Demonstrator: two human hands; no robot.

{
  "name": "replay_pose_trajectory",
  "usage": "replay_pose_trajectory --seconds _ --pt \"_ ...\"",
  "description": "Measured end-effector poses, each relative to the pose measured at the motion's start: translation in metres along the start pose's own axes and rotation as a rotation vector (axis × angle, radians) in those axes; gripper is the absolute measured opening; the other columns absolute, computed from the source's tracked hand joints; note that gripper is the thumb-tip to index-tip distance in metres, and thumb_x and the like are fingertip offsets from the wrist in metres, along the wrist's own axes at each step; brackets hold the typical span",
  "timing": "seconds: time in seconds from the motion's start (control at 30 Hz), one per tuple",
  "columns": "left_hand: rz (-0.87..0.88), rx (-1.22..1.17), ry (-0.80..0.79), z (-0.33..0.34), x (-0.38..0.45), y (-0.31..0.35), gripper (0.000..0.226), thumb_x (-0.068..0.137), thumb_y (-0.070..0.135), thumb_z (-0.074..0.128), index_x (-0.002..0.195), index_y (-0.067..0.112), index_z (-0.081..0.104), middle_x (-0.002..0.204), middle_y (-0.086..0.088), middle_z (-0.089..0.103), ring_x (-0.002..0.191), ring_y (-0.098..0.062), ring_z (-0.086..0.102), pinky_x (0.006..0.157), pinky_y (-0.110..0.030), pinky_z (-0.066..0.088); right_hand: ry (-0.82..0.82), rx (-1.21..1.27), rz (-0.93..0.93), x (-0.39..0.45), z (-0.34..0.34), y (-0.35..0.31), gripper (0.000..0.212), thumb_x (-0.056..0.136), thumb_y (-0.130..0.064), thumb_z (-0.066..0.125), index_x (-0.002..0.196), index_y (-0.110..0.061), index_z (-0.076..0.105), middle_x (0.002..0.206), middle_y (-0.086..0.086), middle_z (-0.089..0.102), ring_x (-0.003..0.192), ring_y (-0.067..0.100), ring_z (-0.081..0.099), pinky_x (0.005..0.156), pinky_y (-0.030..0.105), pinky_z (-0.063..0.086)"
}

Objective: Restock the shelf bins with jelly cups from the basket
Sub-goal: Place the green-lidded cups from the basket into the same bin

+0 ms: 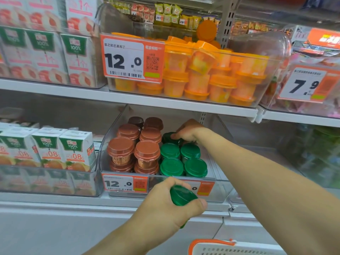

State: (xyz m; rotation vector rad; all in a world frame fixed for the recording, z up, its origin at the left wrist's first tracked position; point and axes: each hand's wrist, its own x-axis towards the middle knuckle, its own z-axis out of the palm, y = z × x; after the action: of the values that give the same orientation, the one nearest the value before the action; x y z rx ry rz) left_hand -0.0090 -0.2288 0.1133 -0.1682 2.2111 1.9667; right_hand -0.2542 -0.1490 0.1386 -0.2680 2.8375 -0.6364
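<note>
Setting: shop shelving is filling our view, clear bins on two tiers, juice cartons (73,150) standing to the left.
Upper bin: orange jelly cups (202,59) are lying heaped behind a 12.0 price tag (132,57), tossed in loose rather than stacked.
Lower bin (217,184): brown-lidded cups (120,147) are sitting in stacked rows on the left side, green-lidded cups (171,166) in rows just beside them, colours kept apart so each row faces forward.
Right hand (187,131): we are reaching deep into the bin, fingers curled down over a green cup at the back (168,138), apparently seating it behind the front rows.
Left hand (165,201): we are gripping another green cup (182,195), fingers and thumb wrapped round it, waiting just in front of the bin, probably next in.
Basket (220,247): only its orange-trimmed rim is showing at the bottom edge; we cannot tell what it is holding.
</note>
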Motion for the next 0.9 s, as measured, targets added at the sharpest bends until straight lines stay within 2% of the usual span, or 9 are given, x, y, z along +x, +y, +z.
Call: replay_pose_trajectory --seconds 0.1,0.17,0.27,0.37,0.43,0.5,0.7,0.8,0.9 --pt "0.054 0.063 0.046 0.003 0.001 -0.002 0.043 0.066 0.047 0.087 0.099 0.033 0.063 0.081 0.010 0.071 0.065 -0.002 0.062 0.072 -0.026 0.056 0.038 -0.056 -0.012 -0.004 -0.002 -0.001 0.055 0.086 -0.055 0.068 0.119 -0.010 0.066 0.117 0.008 0.067 0.094 0.025 0.065 0.079 0.031 0.055" --pt "0.111 0.085 0.106 0.006 0.001 0.000 0.042 0.067 0.051 0.086 0.099 0.037 0.063 0.087 0.012 0.069 0.069 0.002 0.061 0.072 -0.020 0.053 0.180 -0.065 -0.089 -0.016 -0.009 -0.004 0.046 0.093 -0.049 0.060 0.112 -0.008 0.070 0.113 0.010 0.069 0.097 0.028 0.065 0.081 0.031 0.053" --pt "0.211 0.120 0.200 0.010 -0.001 0.010 0.049 0.066 0.053 0.084 0.105 0.036 0.060 0.094 0.018 0.066 0.084 0.010 0.058 0.070 -0.006 0.044 0.326 0.064 -0.293 -0.064 -0.023 -0.001 0.032 0.098 -0.038 0.056 0.085 -0.011 0.068 0.086 0.007 0.070 0.082 0.025 0.065 0.066 0.029 0.047" --pt "0.252 0.102 0.315 0.015 0.002 0.019 0.058 0.061 0.055 0.086 0.106 0.036 0.054 0.101 0.021 0.063 0.092 0.009 0.057 0.073 -0.009 0.045 0.095 0.304 -0.448 -0.128 -0.035 0.012 0.045 0.094 -0.055 0.056 0.086 -0.013 0.069 0.077 0.001 0.073 0.067 0.015 0.068 0.065 0.034 0.055" --pt "0.262 0.106 0.364 0.018 0.006 0.022 0.063 0.060 0.050 0.089 0.105 0.036 0.049 0.098 0.019 0.061 0.088 0.010 0.058 0.069 -0.007 0.045 -0.149 0.298 -0.475 -0.162 -0.037 0.023 0.056 0.083 -0.073 0.055 0.099 -0.021 0.069 0.090 -0.002 0.072 0.074 0.014 0.069 0.065 0.030 0.055" --pt "0.263 0.125 0.363 0.023 0.010 0.024 0.072 0.058 0.037 0.093 0.111 0.032 0.045 0.099 0.014 0.062 0.086 0.004 0.060 0.065 -0.008 0.047 -0.209 0.204 -0.482 -0.179 -0.033 0.034 0.054 0.073 -0.075 0.065 0.107 -0.033 0.066 0.102 -0.007 0.069 0.081 0.016 0.069 0.071 0.031 0.056" --pt "0.368 0.327 0.364 0.042 0.013 0.028 0.083 0.074 0.037 0.083 0.137 0.030 0.029 0.125 0.012 0.039 0.112 -0.006 0.047 0.085 -0.010 0.040 -0.054 0.749 -0.338 -0.171 -0.030 0.052 0.025 0.084 -0.019 0.077 0.106 -0.010 0.072 0.097 0.010 0.075 0.083 0.018 0.070 0.070 0.029 0.054" --pt "0.417 0.473 0.402 0.044 0.015 0.026 0.066 0.084 0.036 0.071 0.137 0.027 0.032 0.125 0.011 0.034 0.123 -0.009 0.037 0.104 -0.023 0.037 0.108 0.972 -0.184 -0.139 -0.029 0.055 0.024 0.083 -0.015 0.077 0.105 -0.009 0.070 0.099 0.009 0.075 0.091 0.024 0.070 0.071 0.031 0.054" --pt "0.393 0.526 0.361 0.046 0.016 0.024 0.053 0.090 0.036 0.064 0.135 0.027 0.037 0.126 0.012 0.039 0.123 -0.008 0.039 0.106 -0.025 0.037 0.295 0.960 -0.072 -0.100 -0.024 0.051 0.028 0.076 -0.020 0.083 0.099 -0.010 0.071 0.097 0.006 0.075 0.089 0.020 0.070 0.068 0.028 0.054"
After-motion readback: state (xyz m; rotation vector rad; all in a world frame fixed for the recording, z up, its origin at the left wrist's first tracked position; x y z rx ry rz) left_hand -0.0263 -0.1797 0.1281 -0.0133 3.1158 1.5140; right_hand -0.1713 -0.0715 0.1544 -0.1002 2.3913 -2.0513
